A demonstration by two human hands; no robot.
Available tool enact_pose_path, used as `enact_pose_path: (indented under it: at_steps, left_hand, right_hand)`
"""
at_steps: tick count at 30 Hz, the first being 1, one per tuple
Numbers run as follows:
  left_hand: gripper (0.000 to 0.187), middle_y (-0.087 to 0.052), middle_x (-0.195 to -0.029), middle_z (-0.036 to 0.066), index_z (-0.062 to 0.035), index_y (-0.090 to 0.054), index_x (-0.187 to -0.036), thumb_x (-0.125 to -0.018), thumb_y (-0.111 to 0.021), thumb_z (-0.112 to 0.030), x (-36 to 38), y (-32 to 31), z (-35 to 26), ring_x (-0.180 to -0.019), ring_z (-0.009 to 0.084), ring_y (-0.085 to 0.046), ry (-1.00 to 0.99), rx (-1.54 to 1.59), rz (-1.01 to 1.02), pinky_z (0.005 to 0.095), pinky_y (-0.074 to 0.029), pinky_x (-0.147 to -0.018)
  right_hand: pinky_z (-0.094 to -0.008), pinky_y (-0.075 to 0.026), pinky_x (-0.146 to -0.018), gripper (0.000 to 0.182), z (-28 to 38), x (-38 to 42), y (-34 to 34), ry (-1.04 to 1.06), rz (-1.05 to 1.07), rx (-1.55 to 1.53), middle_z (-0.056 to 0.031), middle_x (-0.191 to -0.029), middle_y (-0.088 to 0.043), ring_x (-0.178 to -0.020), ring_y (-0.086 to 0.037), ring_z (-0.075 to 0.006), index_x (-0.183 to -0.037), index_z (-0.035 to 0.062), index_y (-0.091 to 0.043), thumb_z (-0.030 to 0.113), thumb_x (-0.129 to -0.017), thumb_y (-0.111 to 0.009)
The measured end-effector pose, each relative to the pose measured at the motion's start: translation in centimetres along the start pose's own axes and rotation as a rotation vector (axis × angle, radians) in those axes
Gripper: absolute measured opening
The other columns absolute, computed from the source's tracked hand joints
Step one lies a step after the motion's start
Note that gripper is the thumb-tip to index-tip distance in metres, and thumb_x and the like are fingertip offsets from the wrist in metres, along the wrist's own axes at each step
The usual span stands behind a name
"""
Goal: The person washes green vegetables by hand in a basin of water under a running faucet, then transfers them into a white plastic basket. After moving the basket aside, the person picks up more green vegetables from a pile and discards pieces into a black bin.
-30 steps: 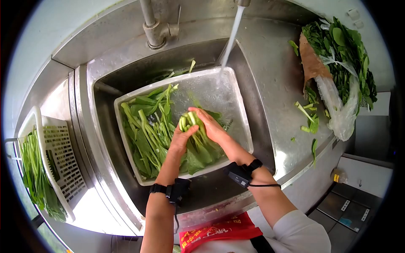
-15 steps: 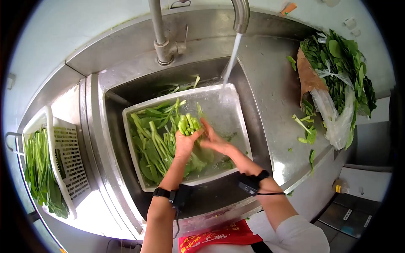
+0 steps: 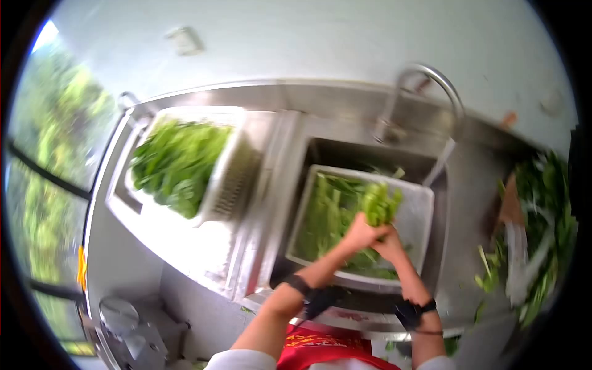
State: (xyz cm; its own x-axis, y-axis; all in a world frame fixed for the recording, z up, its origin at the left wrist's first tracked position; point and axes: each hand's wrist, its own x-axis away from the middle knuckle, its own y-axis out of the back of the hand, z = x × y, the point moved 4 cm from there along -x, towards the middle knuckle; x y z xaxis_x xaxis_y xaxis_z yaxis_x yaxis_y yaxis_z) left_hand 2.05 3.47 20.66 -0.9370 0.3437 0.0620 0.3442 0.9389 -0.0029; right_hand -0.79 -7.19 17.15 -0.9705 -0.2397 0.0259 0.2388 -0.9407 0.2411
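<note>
A bunch of leafy greens with thick pale-green stalks points up over the tray. My left hand is closed round it, and my right hand closes on its lower part just beside the left. Both hands are a little blurred. Beneath them a pale rectangular tray sits in the steel sink, holding water at the right. More loose greens lie in the tray's left half. The leafy end of the held bunch is mostly hidden behind my hands.
Water runs from the curved faucet into the tray's back right corner. A white slotted basket heaped with greens stands on the left counter. Bagged greens and loose scraps lie on the right counter. A window is at far left.
The view has swung left, showing the window and more of the basket. Both hands still hold the bunch above the tray; my right hand has closed in on it.
</note>
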Motion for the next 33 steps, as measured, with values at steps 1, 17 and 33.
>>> enact_pose_path:
  at_steps: [1,17,33]
  left_hand:
    - [0.033,-0.064,-0.091,0.008,0.0017,-0.061,-0.098,-0.068,-0.069,-0.008,0.5,0.1,0.2,-0.081,0.0157,-0.059,-0.014,0.146,-0.018,0.0302,-0.048,-0.072]
    - [0.027,-0.062,-0.084,0.016,0.0012,-0.055,-0.096,-0.072,-0.062,-0.009,5.2,29.4,-28.7,-0.077,0.0236,-0.061,-0.329,-0.241,-0.493,0.0376,-0.049,-0.068]
    - [0.109,-0.001,-0.148,0.018,-0.0176,-0.003,-0.144,-0.065,-0.043,-0.082,9.2,60.4,-13.0,-0.136,0.0347,-0.006,0.826,-1.349,-0.225,0.06,-0.014,-0.104]
  right_hand:
    - [-0.0385,-0.046,-0.08,0.044,0.2,0.5,-0.1,0.016,-0.037,0.064,-0.0156,-0.106,-0.061,-0.095,-0.059,-0.0285,-0.106,0.0023,-0.057,0.013,-0.065,-0.071]
    - [-0.0416,-0.038,-0.094,0.057,-3.6,7.7,-4.4,-0.39,-0.053,0.29,-0.0143,-0.13,-0.036,-0.12,-0.039,-0.0313,-0.129,0.0109,-0.039,0.016,-0.078,-0.065]
    - [-0.0341,-0.044,-0.086,0.042,-4.2,8.0,-3.5,-0.488,-0.09,0.338,-0.0132,-0.11,-0.058,-0.103,-0.056,-0.023,-0.121,0.0064,-0.048,0.009,-0.081,-0.061]
